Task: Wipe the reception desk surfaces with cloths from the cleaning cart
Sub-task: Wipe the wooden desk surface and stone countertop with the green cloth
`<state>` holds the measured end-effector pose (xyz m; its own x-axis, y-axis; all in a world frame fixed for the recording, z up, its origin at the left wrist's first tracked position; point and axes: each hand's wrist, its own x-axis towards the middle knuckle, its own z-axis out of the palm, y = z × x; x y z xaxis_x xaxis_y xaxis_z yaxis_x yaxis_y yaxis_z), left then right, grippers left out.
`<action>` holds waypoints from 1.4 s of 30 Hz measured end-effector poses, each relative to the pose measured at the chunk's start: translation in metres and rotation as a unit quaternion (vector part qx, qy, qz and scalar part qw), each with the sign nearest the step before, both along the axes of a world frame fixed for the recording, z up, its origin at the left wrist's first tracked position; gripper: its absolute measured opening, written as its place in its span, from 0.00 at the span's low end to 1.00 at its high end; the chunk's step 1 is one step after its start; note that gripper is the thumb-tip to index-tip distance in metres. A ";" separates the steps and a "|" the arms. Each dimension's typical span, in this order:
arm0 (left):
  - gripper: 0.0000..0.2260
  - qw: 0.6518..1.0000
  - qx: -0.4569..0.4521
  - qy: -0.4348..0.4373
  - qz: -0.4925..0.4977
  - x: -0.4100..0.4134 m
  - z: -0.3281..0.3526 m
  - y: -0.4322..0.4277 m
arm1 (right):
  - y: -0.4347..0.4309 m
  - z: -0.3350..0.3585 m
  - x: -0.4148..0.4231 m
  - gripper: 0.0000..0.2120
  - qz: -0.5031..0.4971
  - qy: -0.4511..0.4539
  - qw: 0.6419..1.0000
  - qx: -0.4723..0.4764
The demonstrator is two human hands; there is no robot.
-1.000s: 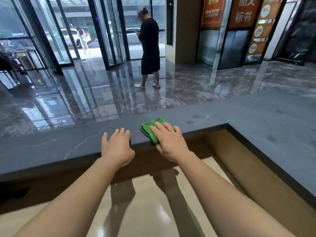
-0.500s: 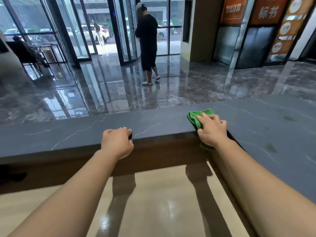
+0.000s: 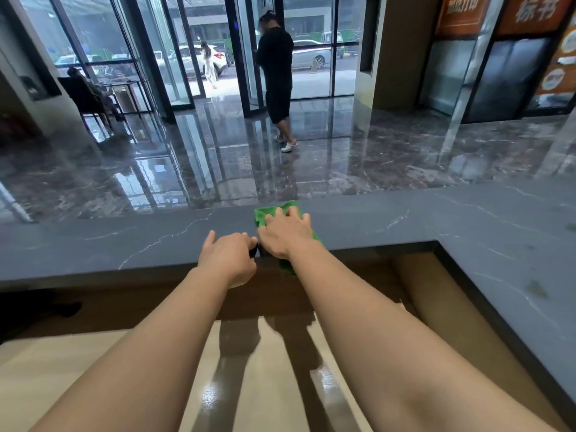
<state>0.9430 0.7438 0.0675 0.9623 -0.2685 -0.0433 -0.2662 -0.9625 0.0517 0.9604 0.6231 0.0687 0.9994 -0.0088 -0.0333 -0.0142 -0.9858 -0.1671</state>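
A green cloth (image 3: 268, 213) lies on the dark grey stone counter (image 3: 124, 241) of the reception desk, draped over its near edge. My right hand (image 3: 285, 233) presses flat on the cloth with fingers spread and straight. My left hand (image 3: 229, 257) rests on the counter's near edge just left of it, almost touching, with fingers curled in and the little finger raised. A small dark patch shows by its thumb; I cannot tell what it is.
The counter turns a corner and runs toward me on the right (image 3: 514, 260). Below it lies a glossy beige lower desk top (image 3: 265, 385). Beyond the counter, a person in black (image 3: 276, 76) stands on the shiny marble floor near the glass doors.
My right hand slid the cloth right to the counter's corner, then back left until it sits beside my left hand. My left hand's fingers curled in and it stayed on the edge.
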 end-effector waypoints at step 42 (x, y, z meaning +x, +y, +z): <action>0.21 0.997 -0.061 0.044 -0.009 0.011 -0.007 0.009 | -0.054 -0.009 0.046 0.21 0.019 -0.023 0.999 -0.042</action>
